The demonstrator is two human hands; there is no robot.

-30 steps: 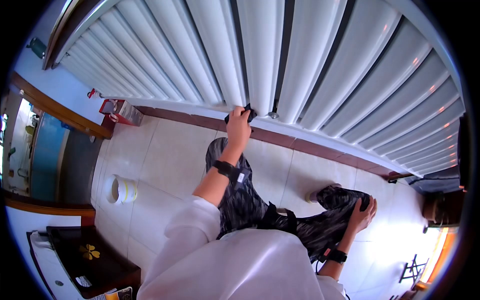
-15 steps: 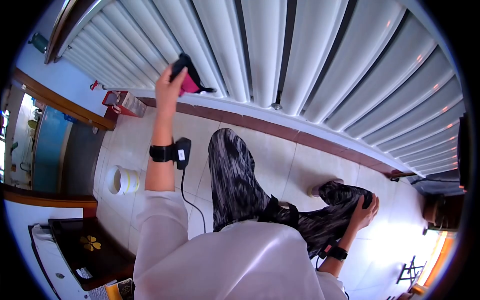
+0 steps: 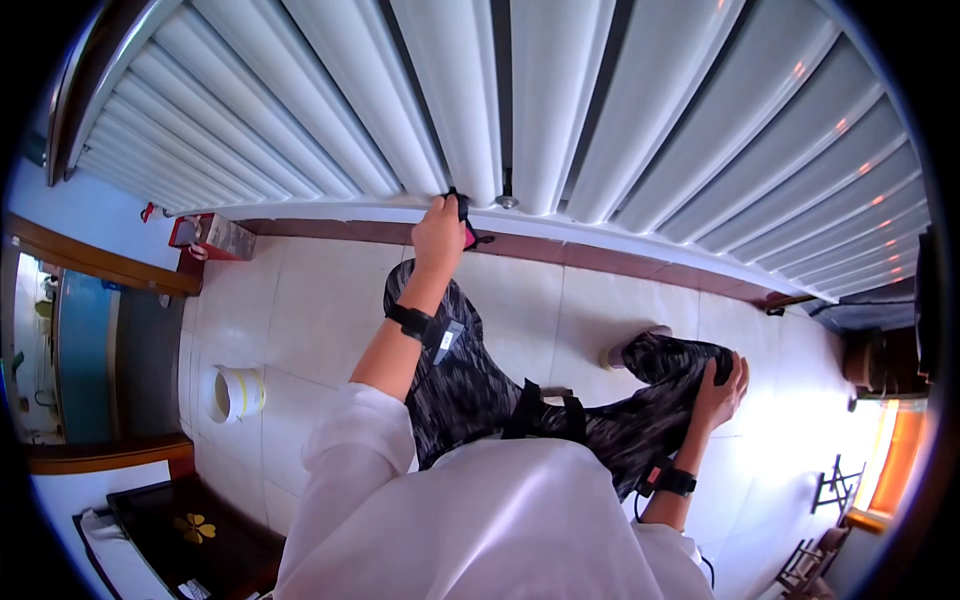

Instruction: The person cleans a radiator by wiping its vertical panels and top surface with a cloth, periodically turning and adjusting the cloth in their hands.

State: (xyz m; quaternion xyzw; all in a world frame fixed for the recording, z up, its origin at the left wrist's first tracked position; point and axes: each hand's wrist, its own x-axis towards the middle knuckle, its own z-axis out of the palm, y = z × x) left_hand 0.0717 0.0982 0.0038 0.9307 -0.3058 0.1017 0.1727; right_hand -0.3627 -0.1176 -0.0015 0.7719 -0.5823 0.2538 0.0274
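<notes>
My left hand is closed on a black and pink cloth at the lower edge of the white radiator. Most of the cloth is hidden behind my fingers; a pink patch and a dark loose end show beside them. On my bent knee in dark patterned trousers rests my right hand, its fingers apart and holding nothing. Each wrist wears a black strap with a small device.
A white bucket stands on the tiled floor to the left. By the wall sits a red and grey box. A dark tray with a yellow flower lies lower left. Dark folding stools are at the right.
My left hand has moved right and down with the cloth, from the radiator's columns to its bottom edge. The view has shifted slightly. My right hand stays on the knee.
</notes>
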